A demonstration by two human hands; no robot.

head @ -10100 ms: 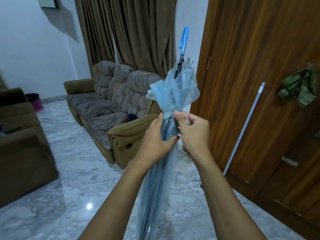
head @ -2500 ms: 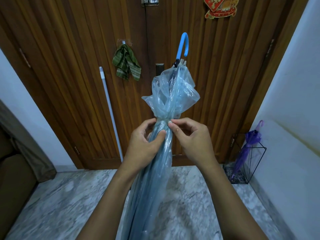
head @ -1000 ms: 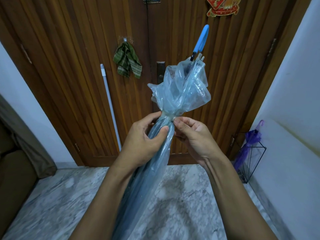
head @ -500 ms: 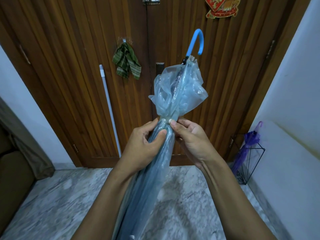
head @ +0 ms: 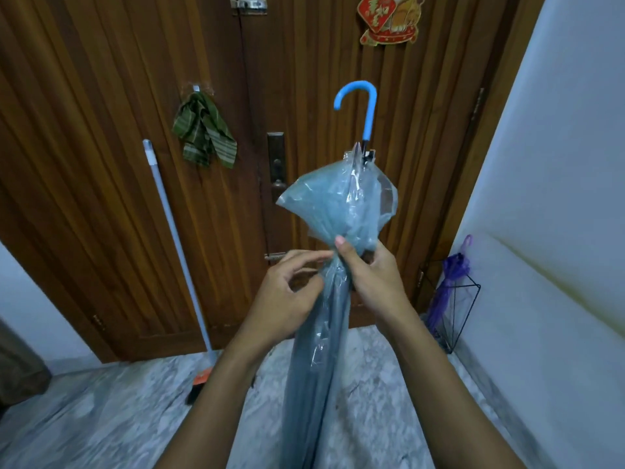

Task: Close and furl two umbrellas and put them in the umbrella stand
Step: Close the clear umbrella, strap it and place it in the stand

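Observation:
A furled clear blue umbrella (head: 321,350) stands upright in front of me, its curved blue handle (head: 367,110) at the top and its loose canopy edge flaring out below the handle. My right hand (head: 368,275) grips the umbrella at the gathered neck. My left hand (head: 287,296) is just left of the neck and pinches a thin strip of the plastic. A purple furled umbrella (head: 449,286) stands in the black wire umbrella stand (head: 468,319) by the right wall.
A wooden double door (head: 135,164) fills the background, with a green cloth (head: 203,133) on a hook and a white-handled broom (head: 176,245) leaning on it. The floor (head: 101,418) is grey marble. A white wall (head: 558,231) runs along the right.
The umbrella has turned, so the handle's hook now points left. My left hand has come off the furled body and now pinches a strip beside it; my right hand grips the neck.

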